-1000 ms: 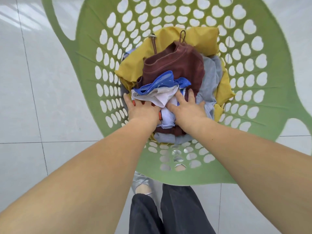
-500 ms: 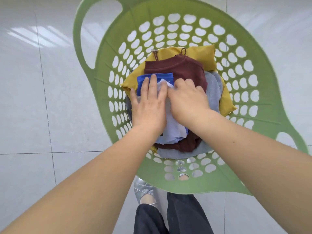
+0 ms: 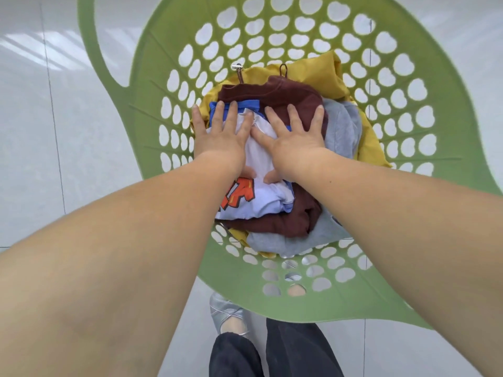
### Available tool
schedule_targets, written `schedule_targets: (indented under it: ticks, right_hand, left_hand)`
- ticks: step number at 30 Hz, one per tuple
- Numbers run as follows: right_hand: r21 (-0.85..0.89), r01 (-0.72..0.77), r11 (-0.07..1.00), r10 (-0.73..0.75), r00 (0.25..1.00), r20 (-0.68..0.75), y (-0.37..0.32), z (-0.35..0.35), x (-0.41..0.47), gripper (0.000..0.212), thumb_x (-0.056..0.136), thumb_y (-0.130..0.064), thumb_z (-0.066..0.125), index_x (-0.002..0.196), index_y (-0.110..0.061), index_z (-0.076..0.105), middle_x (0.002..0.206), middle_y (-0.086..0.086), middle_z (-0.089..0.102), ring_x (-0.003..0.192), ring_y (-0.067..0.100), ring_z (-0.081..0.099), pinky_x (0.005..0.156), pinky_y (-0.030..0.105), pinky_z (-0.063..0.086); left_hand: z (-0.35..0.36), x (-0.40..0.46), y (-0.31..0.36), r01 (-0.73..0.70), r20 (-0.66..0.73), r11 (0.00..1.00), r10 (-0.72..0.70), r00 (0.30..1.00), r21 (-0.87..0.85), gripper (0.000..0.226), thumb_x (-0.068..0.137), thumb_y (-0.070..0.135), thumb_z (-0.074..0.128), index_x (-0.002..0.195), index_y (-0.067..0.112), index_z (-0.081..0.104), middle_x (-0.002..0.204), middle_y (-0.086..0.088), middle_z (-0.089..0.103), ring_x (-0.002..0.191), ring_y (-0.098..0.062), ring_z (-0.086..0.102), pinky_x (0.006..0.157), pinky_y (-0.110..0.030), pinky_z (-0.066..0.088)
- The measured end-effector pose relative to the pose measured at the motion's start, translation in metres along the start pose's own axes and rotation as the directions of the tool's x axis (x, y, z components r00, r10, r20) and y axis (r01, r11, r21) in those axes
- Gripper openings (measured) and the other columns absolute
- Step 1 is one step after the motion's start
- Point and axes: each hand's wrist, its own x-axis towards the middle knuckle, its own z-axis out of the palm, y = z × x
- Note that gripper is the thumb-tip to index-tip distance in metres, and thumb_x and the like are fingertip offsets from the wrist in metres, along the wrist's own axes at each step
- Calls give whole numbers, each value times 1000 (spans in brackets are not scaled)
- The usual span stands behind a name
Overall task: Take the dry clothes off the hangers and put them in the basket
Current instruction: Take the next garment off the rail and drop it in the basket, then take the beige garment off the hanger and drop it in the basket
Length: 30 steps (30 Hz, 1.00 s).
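Note:
A green perforated laundry basket [image 3: 285,36] stands on the floor below me, filled with clothes. On top lies a white shirt with blue trim and an orange print [image 3: 253,197]. Under it are a maroon garment [image 3: 288,96], a grey one [image 3: 340,131] and a yellow one [image 3: 321,69]. My left hand [image 3: 220,134] lies flat on the white shirt, fingers spread and straight. My right hand [image 3: 294,134] presses flat beside it, fingers reaching onto the maroon garment. Neither hand holds anything.
White tiled floor [image 3: 40,159] surrounds the basket. My dark trousers [image 3: 272,355] and a silver shoe [image 3: 226,314] are at the basket's near rim. A maroon strap with a metal clip [image 3: 238,70] lies at the far side of the pile.
Both hands have gone from bunched on the shirt to flat and spread, with the right hand sliding right onto the maroon garment. The shirt's orange print now shows.

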Motion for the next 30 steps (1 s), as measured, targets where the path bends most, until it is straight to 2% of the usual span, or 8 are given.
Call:
schedule_targets:
  ticks: [3,7,13,16,18,21,25,30]
  right_hand:
    - [67,10,998,-5,998,-68,5,-13,-27,96,82,-59,55,146,-40,-15,157,-1,-20,143,36,-13,107,67,-7]
    - [259,-14,966,75,971,-228,10,-31,-98,67,96,-37,45,149,-33,4,159,1,2,146,26,1,112,57,-5]
    - [437,-125,891,256,932,-256,13,-85,-218,61,96,-33,43,147,-39,10,158,-5,3,146,19,0,114,51,-7]
    - [529,-126,839,343,878,-335,14,-133,-282,55,97,-30,42,145,-40,19,158,-7,7,146,15,4,114,49,-4]
    - [606,-86,791,400,822,-405,10,-162,-324,52,95,-26,44,143,-37,28,155,-8,17,144,13,13,115,47,-1]
    - [694,26,719,493,684,-537,0,-207,-401,48,92,-20,52,139,-28,41,147,-5,34,137,13,30,114,46,8]
    - [695,97,713,533,570,-626,-8,-249,-478,50,91,-23,55,140,-25,41,148,-3,37,136,14,33,111,40,18]
    - [666,225,711,598,303,-742,-13,-295,-584,51,86,-17,64,135,-17,49,142,4,46,134,19,41,109,44,32]
  left_hand:
    - [-21,-23,-2,-16,-19,998,15,1000,-58,103,82,63,52,145,26,-21,156,-5,-20,144,-28,-16,107,-64,-10]
    - [-51,-83,2,-67,-155,986,43,987,-153,85,90,45,52,148,26,-7,158,-7,-5,146,-27,1,110,-61,-5]
    - [-130,-187,6,-143,-254,949,70,965,-281,72,95,27,46,148,33,-1,158,-4,-1,140,-18,26,114,-53,-1]
    - [-186,-243,-2,-243,-386,902,94,918,-358,61,94,26,47,146,35,18,157,0,11,137,-18,32,115,-47,7]
    - [-220,-284,-11,-340,-517,847,93,851,-408,50,90,22,52,138,29,40,148,-1,33,129,-23,42,111,-42,23]
    - [-271,-360,-26,-469,-717,792,57,694,-391,36,77,12,64,112,14,65,116,-10,63,97,-33,63,85,-42,49]
    - [-323,-435,-38,-537,-792,755,39,609,-376,37,86,16,62,123,15,59,123,-5,59,106,-28,59,90,-38,45]
    - [-389,-535,-46,-628,-905,739,61,421,-242,41,90,23,56,131,21,51,126,2,55,107,-23,57,91,-34,42]
